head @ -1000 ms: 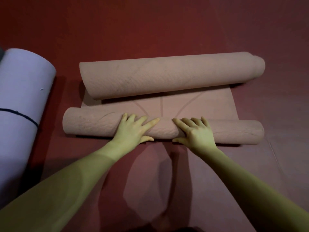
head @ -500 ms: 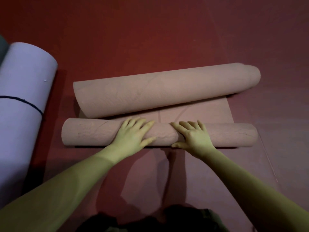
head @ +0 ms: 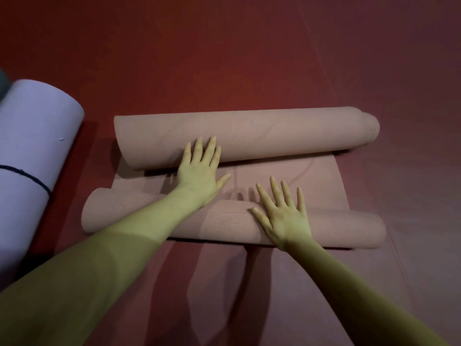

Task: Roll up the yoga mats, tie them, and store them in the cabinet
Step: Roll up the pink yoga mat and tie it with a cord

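Observation:
A pink yoga mat lies on the red floor, rolled from both ends. Its far roll [head: 274,136] is the thicker one; its near roll [head: 349,231] is thinner, and a flat strip [head: 311,186] joins them. My left hand [head: 199,171] reaches over the near roll with straight fingers touching the front of the far roll. My right hand [head: 284,211] lies flat on the near roll, fingers spread and pointing over the flat strip. Neither hand grips anything.
A rolled lilac mat [head: 30,158] tied with a dark string [head: 27,176] lies at the left. A dark rolled object [head: 3,81] peeks in at the left edge behind it. Red floor [head: 224,58] stretches beyond the mats.
My left hand has left the near roll and reached forward to the far roll. My right hand has shifted forward on the near roll. The view has moved closer.

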Motion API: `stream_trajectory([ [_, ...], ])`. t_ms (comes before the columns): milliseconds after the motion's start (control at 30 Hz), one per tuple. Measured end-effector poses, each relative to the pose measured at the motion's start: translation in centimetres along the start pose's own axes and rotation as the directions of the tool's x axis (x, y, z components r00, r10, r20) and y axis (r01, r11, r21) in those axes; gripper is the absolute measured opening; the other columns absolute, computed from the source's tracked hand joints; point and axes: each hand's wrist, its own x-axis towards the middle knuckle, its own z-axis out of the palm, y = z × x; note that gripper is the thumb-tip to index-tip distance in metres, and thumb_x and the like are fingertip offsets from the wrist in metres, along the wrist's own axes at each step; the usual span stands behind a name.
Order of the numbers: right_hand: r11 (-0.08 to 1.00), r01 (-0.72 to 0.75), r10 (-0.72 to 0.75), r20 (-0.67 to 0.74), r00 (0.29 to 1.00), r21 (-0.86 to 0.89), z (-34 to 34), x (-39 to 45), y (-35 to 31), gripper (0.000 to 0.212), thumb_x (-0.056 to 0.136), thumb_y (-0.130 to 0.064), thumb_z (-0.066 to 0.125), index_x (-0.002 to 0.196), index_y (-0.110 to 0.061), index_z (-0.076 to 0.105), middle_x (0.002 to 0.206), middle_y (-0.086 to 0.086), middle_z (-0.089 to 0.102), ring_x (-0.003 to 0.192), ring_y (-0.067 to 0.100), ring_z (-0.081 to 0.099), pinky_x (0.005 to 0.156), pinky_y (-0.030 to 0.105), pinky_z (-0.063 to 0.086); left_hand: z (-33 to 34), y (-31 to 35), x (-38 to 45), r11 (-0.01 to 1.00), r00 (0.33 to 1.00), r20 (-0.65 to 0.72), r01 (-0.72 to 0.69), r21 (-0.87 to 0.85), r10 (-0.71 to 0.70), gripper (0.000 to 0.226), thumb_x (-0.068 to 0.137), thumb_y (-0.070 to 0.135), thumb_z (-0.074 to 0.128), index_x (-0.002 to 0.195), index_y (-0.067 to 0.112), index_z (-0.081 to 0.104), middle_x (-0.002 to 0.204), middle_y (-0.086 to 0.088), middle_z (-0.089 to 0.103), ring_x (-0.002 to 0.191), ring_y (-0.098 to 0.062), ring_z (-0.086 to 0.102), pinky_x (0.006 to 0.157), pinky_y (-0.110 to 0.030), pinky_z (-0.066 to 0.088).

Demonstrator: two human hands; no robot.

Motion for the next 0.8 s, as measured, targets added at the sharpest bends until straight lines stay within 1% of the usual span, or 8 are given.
stream_trajectory([
  [100,0.998,-0.036,0.040,-0.089,0.995,0.049,-0.6,2.5,0.2,0.075,0.085,-0.063,-0.004,0.152,-0.035,0.014,0.162,0.002,0.005,0.148,0.027,0.001,0.116,0.048,-0.008,-0.1,-0.6,2.0,0.998,0.998,-0.010,0.059,-0.027,-0.059,0.073,0.096,0.059,0.014,0.152,0.015,-0.003,0.160,-0.008,-0.009,0.145,-0.033,-0.001,0.116,-0.048,0.002],
  [200,0.993,-0.092,0.098,-0.101,0.990,0.068,-1.1,4.3,0.5,0.075,0.084,-0.062,-0.005,0.152,-0.037,0.014,0.162,0.000,0.004,0.148,0.026,0.001,0.116,0.048,-0.010,-0.8,-0.8,2.8,0.994,0.998,-0.024,0.053,-0.099,-0.056,0.069,0.097,0.056,0.017,0.153,0.018,0.003,0.160,-0.009,-0.004,0.145,-0.034,0.002,0.117,-0.047,0.004],
  [267,0.989,-0.118,0.127,-0.103,0.986,0.090,-1.6,5.7,0.9,0.077,0.081,-0.063,-0.007,0.152,-0.038,0.011,0.162,-0.001,0.001,0.148,0.025,0.001,0.116,0.048,-0.009,-0.8,-0.2,1.9,0.987,0.998,-0.061,-0.005,-0.159,-0.005,0.070,0.094,0.056,0.015,0.152,0.017,0.017,0.159,-0.011,0.009,0.145,-0.034,0.012,0.116,-0.048,0.010],
  [367,0.982,-0.157,0.169,-0.117,0.979,0.103,-2.1,8.0,1.8,0.070,0.086,-0.063,0.000,0.152,-0.038,0.008,0.162,-0.001,0.002,0.148,0.023,0.004,0.118,0.049,-0.004,0.8,1.3,-1.5,0.960,0.987,-0.138,-0.116,-0.254,0.083,0.068,0.088,0.053,0.027,0.137,0.013,0.051,0.145,-0.013,0.044,0.130,-0.036,0.045,0.104,-0.052,0.035],
  [533,0.977,-0.157,0.181,-0.166,0.969,0.148,-2.2,8.8,1.8,0.069,0.091,-0.057,0.005,0.152,-0.029,0.021,0.160,0.004,0.017,0.146,0.024,0.016,0.118,0.047,0.004,2.3,1.9,-3.8,0.955,0.992,-0.026,-0.129,-0.267,0.127,0.063,0.087,0.053,0.032,0.135,0.018,0.053,0.138,-0.010,0.053,0.121,-0.035,0.054,0.100,-0.052,0.041],
  [600,0.972,-0.144,0.187,-0.245,0.951,0.184,-1.9,7.7,1.2,0.068,0.091,-0.055,0.011,0.148,-0.024,0.034,0.155,0.008,0.030,0.141,0.027,0.031,0.116,0.049,0.012,1.7,1.8,-2.3,0.958,0.994,-0.001,-0.109,-0.264,0.112,0.066,0.089,0.056,0.025,0.139,0.019,0.048,0.143,-0.010,0.047,0.126,-0.035,0.049,0.105,-0.052,0.035],
  [667,0.981,-0.098,0.145,-0.306,0.941,0.165,-0.8,5.8,0.3,0.060,0.094,-0.050,0.024,0.142,-0.021,0.046,0.148,0.012,0.042,0.132,0.032,0.044,0.112,0.051,0.021,1.2,1.5,-0.3,0.965,0.990,0.043,-0.121,-0.231,0.135,0.069,0.092,0.059,0.014,0.150,0.023,0.026,0.156,-0.006,0.025,0.141,-0.032,0.027,0.115,-0.048,0.017],
  [800,0.995,-0.035,0.067,-0.347,0.935,0.096,0.9,3.4,0.1,0.057,0.094,-0.049,0.032,0.139,-0.019,0.049,0.140,0.015,0.050,0.127,0.038,0.046,0.109,0.052,0.019,1.4,0.9,2.1,0.972,0.987,0.096,-0.107,-0.208,0.129,0.065,0.096,0.059,0.016,0.152,0.029,0.002,0.160,-0.003,0.002,0.147,-0.028,-0.001,0.118,-0.045,0.000],
])
